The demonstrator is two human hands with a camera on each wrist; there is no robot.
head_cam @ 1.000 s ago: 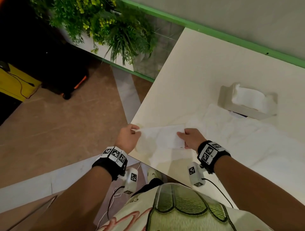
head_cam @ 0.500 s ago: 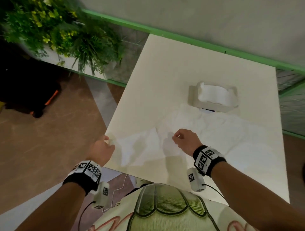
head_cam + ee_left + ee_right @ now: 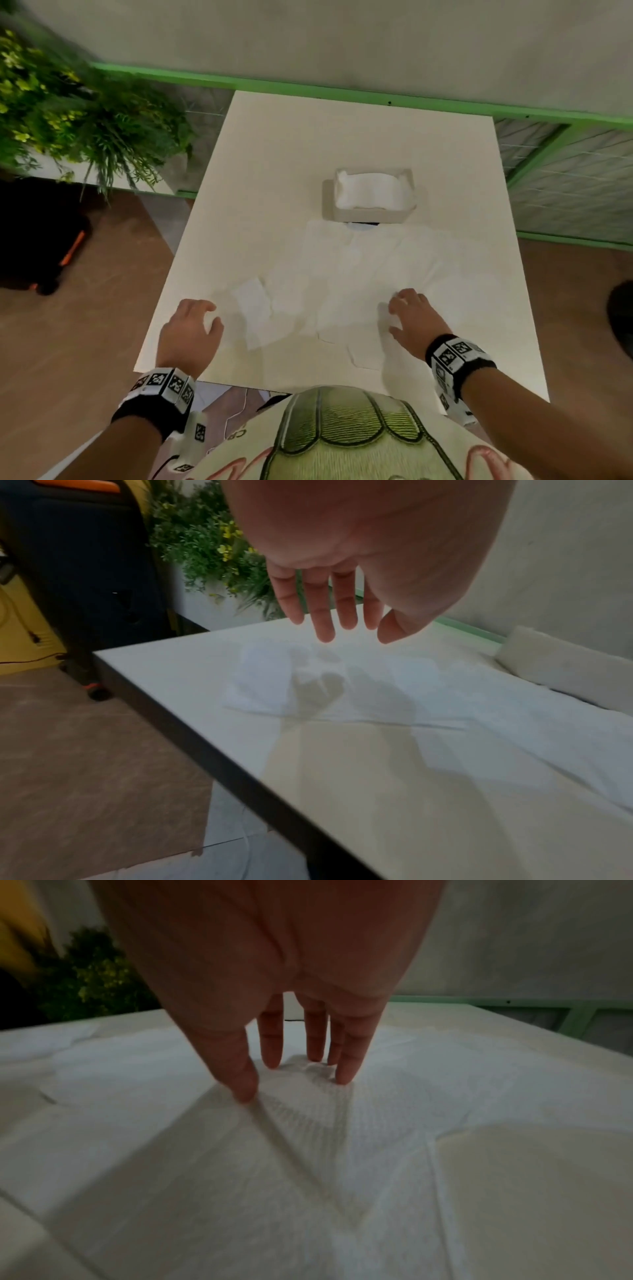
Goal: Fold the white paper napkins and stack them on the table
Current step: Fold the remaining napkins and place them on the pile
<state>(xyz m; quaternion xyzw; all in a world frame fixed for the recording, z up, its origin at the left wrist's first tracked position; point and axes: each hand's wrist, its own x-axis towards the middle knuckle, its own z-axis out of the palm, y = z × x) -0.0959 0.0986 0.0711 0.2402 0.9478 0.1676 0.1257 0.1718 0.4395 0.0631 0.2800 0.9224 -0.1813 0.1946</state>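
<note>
A folded white napkin [image 3: 254,316] lies near the left front of the white table [image 3: 308,137]. My left hand [image 3: 209,317] hovers just left of it, fingers straight and apart, holding nothing. In the left wrist view its fingertips [image 3: 325,634] hang above the folded napkin [image 3: 267,680]. Several unfolded napkins [image 3: 376,267] lie spread over the table's middle. My right hand [image 3: 394,317] rests on one of them; its fingertips [image 3: 344,1079] and thumb touch the napkin [image 3: 308,1096] with straight fingers.
A white holder [image 3: 371,200] full of napkins stands behind the spread sheets. A leafy plant [image 3: 85,120] and a black case with orange trim [image 3: 41,240] are left of the table. A green rail [image 3: 342,85] runs along the far edge.
Both hands held the folded napkin at the near left corner, then let it go. It now lies flat, and the right hand has moved right onto a spread napkin.
</note>
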